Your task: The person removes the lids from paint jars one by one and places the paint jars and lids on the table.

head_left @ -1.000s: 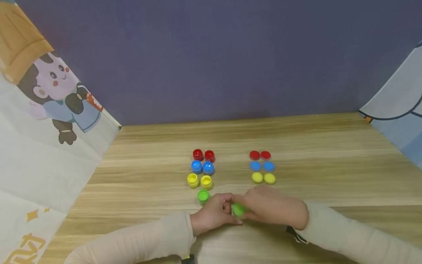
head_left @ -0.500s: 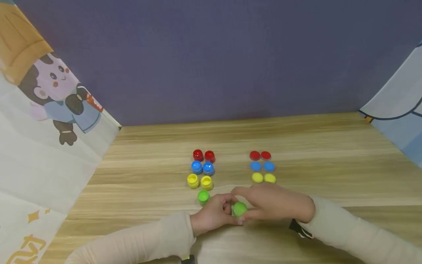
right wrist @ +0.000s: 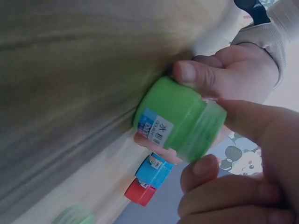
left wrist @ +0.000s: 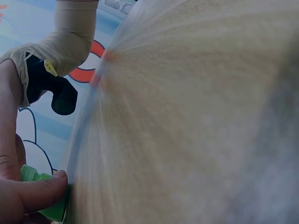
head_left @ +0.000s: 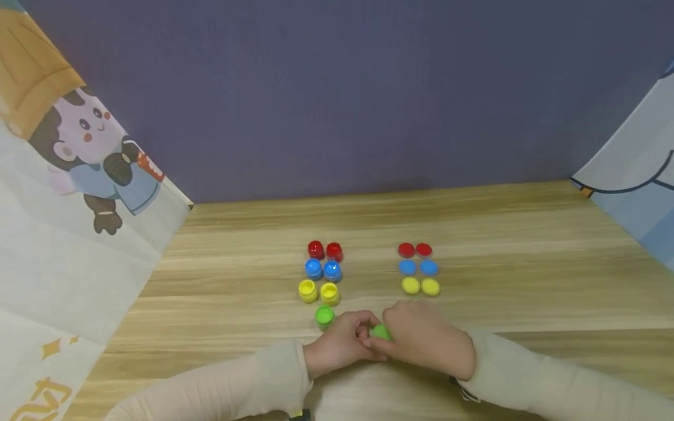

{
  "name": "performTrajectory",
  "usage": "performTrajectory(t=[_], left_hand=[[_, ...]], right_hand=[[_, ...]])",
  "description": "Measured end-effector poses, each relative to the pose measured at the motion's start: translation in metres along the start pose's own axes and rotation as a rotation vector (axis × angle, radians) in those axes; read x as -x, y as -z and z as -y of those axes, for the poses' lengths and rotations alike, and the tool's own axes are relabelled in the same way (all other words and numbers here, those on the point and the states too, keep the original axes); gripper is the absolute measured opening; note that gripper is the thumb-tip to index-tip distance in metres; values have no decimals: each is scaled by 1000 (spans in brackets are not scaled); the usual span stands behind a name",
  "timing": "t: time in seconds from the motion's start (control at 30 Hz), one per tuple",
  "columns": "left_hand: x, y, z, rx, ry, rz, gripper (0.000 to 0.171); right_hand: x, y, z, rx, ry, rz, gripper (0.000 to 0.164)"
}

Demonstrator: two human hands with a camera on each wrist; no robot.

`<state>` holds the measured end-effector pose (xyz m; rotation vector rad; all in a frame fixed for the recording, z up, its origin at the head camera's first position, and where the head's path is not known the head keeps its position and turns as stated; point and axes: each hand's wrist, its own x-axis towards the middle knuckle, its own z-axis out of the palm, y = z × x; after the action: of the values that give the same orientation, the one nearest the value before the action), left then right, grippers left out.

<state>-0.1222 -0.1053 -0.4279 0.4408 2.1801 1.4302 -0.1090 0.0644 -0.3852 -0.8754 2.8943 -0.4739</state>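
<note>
My left hand (head_left: 344, 339) grips a small green paint jar (right wrist: 163, 112) low over the wooden table, its thumb on one side and fingers on the other. The jar's label faces the right wrist camera. At its top is a translucent green lid (right wrist: 205, 130), which my right hand (head_left: 429, 339) pinches between thumb and forefinger. From the head view, the right hand partly covers the lid. In the left wrist view, the left thumb (left wrist: 42, 190) lies across the green jar. Just left of the left hand stands another green jar (head_left: 325, 316), uncapped.
Beyond the hands on the left stand pairs of uncapped yellow jars (head_left: 329, 293), blue jars (head_left: 313, 269) and red jars (head_left: 334, 251). To their right lie yellow lids (head_left: 411, 285), blue lids (head_left: 408, 267) and red lids (head_left: 406, 250). A dark blue-grey wall (head_left: 368, 105) rises behind the table.
Half a second ago my right hand was spread more open and further right, baring the lid; now its fingers are back around the lid. The left hand has kept its hold on the jar.
</note>
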Motion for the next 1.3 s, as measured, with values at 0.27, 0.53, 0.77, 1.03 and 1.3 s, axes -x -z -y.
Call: performTrajectory(t=[0.27,0.53,0.77,1.03,1.3], left_hand=[[0,0,0,33,3,23,29],[0,1,0,7,-2,24,31],[0,0,2,25,-14,29,39],[-1,1,1,13,0,28,36],[-1,0,2,6,10,6,27]], right_hand=[[-1,3,2,7,-29,33,36],[0,11,-2,-61,43,100,36],[-2,15,-9,-87,142,143,26],[5,14,-9,-86,141,104,29],[8,3,8,114,-14,-47,36]])
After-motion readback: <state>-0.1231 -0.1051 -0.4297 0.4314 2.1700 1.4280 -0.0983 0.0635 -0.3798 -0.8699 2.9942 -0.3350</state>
